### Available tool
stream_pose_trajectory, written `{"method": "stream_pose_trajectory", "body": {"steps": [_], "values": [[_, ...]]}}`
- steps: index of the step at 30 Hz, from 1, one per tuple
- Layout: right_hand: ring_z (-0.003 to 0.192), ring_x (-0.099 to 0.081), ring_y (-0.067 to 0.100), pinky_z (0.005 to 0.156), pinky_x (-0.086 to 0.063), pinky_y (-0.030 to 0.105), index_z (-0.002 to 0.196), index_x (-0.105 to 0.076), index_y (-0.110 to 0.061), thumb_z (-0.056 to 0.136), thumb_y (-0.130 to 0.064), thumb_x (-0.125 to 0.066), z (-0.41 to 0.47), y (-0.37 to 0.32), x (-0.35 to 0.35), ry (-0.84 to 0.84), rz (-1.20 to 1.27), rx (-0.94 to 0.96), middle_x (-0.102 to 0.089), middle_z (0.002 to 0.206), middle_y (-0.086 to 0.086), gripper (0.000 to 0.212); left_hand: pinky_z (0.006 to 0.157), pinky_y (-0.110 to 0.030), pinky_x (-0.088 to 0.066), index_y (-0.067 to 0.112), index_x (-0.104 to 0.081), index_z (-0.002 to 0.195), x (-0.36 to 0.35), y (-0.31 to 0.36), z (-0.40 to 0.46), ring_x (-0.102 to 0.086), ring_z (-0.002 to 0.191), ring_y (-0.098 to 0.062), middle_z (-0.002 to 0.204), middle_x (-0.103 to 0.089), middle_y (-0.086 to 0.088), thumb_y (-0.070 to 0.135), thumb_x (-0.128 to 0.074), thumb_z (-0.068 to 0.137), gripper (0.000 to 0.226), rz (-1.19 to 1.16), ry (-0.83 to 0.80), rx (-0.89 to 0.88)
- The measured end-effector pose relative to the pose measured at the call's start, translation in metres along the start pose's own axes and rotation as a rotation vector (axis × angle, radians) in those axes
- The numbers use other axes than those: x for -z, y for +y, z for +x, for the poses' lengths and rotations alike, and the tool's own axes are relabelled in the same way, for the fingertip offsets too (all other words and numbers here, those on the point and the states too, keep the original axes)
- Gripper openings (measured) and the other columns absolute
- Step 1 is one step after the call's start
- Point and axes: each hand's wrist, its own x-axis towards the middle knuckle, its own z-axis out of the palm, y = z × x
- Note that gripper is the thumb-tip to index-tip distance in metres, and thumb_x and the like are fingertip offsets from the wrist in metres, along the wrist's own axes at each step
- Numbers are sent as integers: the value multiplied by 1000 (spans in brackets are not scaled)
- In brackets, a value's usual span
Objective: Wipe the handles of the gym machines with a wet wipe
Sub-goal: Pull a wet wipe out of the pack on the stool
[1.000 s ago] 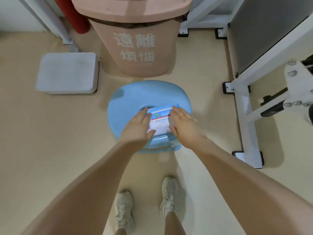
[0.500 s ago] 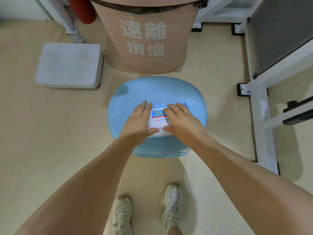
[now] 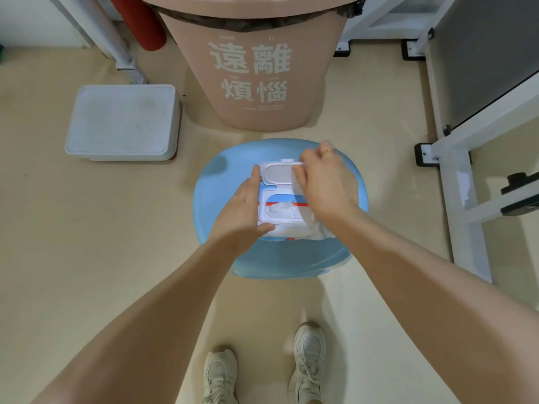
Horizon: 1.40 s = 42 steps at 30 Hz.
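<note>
A white and blue pack of wet wipes (image 3: 287, 225) lies on a round blue stool (image 3: 280, 258). Its white flip lid (image 3: 278, 173) stands open, and a crumpled wipe (image 3: 281, 208) shows in the opening. My left hand (image 3: 245, 208) presses on the pack's left side, fingers flat along it. My right hand (image 3: 323, 182) pinches the far right edge of the open lid and covers the pack's right side. No machine handle is in view.
A pink waste bin (image 3: 253, 68) with white characters stands just behind the stool. A white lidded box (image 3: 122, 123) sits on the floor to the left. White gym machine frames (image 3: 458, 182) stand at the right, a red cylinder (image 3: 145, 27) at the back left. My shoes (image 3: 309, 357) are below.
The pack's lid was shut under both hands; now it is flipped open, held back by my right hand, and the wipe shows. The view has moved closer to the stool.
</note>
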Motion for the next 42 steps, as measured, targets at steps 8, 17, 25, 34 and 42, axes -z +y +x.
{"method": "stream_pose_trajectory", "body": {"steps": [8, 17, 25, 34, 42], "values": [[93, -60, 21, 79, -46, 32, 90, -67, -14, 84, -19, -61, -15, 8, -6, -150, 364, -12, -66, 97, 1, 10, 113, -35, -20, 16, -48, 127, -5, 1, -6, -12, 144, -22, 156, -13, -8, 17, -67, 83, 47, 149, 35, -78], [110, -44, 25, 86, -35, 34, 107, -65, -16, 91, -17, -46, -17, -10, -13, -259, -45, 117, -54, 117, 4, 25, 113, -37, -22, 15, -52, 121, -6, 2, -7, -9, 144, -21, 157, -8, -5, 18, -64, 85, 39, 129, 28, -38], [74, -52, 13, 63, -38, 21, 85, -51, -14, 95, -11, -37, -25, -3, 9, -267, 507, -162, -54, 77, -5, 17, 109, -42, -29, 14, -53, 118, -13, -6, -7, -6, 145, -19, 157, -10, -2, 19, -65, 84, 36, 74, 63, -36], [56, -46, 8, 54, -44, 16, 76, -47, -18, 99, -10, -38, -25, -1, 62, -52, 1340, -491, -47, 65, -1, 26, 114, -38, -20, 11, -52, 119, -9, 7, -8, -12, 144, -25, 157, -12, -10, 18, -67, 82, 41, 180, 75, -21], [63, -51, 12, 56, -45, 20, 77, -54, -19, 95, -7, -43, -39, 19, 61, -39, 1357, -715, -53, 73, 1, 25, 102, -34, -29, 8, -47, 131, 9, 32, -10, -52, 111, -28, 122, -59, -7, 26, -59, 79, 57, 94, 261, -269]]}}
